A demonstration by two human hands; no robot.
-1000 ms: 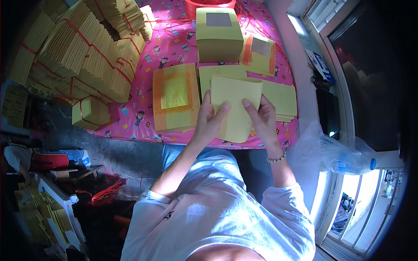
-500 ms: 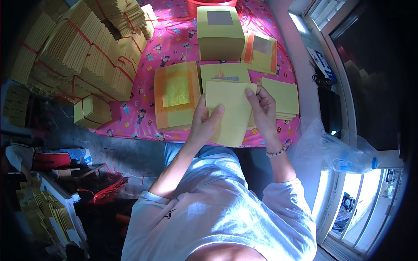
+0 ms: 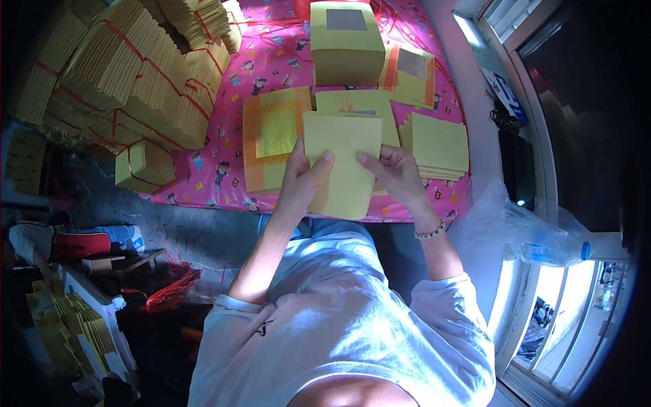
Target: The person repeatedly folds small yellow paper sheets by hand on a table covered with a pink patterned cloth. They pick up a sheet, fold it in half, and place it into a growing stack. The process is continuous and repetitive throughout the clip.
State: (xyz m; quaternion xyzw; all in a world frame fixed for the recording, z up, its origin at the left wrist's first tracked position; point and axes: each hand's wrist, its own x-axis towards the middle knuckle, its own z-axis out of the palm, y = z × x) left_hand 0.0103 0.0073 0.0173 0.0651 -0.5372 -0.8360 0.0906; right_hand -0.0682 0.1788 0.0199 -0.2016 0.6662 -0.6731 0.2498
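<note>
Between my two hands I hold a thin stack of plain yellow joss paper [image 3: 344,176], upright at the table's near edge. My left hand [image 3: 302,180] is closed on its left side, thumb across the front. On the right side my right hand [image 3: 400,178] grips it with the thumb on the face and the fingers behind. Just behind it lies a yellow pile with a silver square [image 3: 354,102], partly hidden. To its left sits a pile with a gold foil square and orange bands [image 3: 276,129]. A plain yellow pile [image 3: 439,142] lies to the right.
A tall block of yellow paper [image 3: 348,61] stands farther back, beside an orange-banded pile [image 3: 409,74]. Bundles tied with red string [image 3: 129,81] are heaped at the left. The pink patterned cloth [image 3: 227,146] covers the table. A plastic bottle [image 3: 553,247] is at right.
The held stack has moved slightly left and stands straighter. My right hand has slid down from its upper right corner to the side, and my left hand has shifted left with it.
</note>
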